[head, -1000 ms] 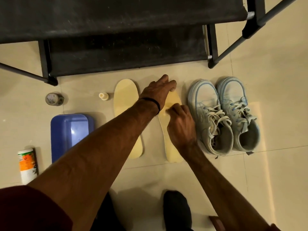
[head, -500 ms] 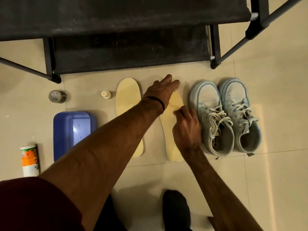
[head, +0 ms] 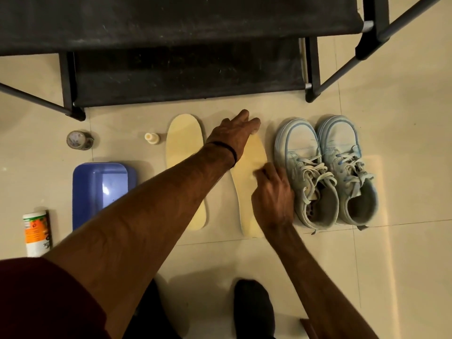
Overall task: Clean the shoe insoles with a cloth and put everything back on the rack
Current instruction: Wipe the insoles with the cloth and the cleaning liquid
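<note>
Two pale yellow insoles lie side by side on the tiled floor at the middle of the frame. The left hand (head: 236,135) reaches in from the lower left and lies flat, fingers straight and close together, pressing the toe end of the right-hand insole (head: 247,179). The right hand (head: 272,192) comes in from the lower right and rests on the middle of that same insole with its fingers curled; whether they pinch a cloth I cannot tell (the hand is blurred, with only a pale smudge at the fingertips). The other insole (head: 184,152) lies just to the left, partly crossed by the left forearm.

A pair of light blue sneakers (head: 327,172) stands just right of the hands, toes toward the top of the frame. The black shoe rack (head: 171,69) fills the upper part.

At the left a blue tray (head: 97,192) sits on the floor, with a white and orange bottle (head: 36,232) at the lower left, a roll of tape (head: 79,140) above the tray, and a small cream bottle (head: 151,138) beside the left insole's toe.
</note>
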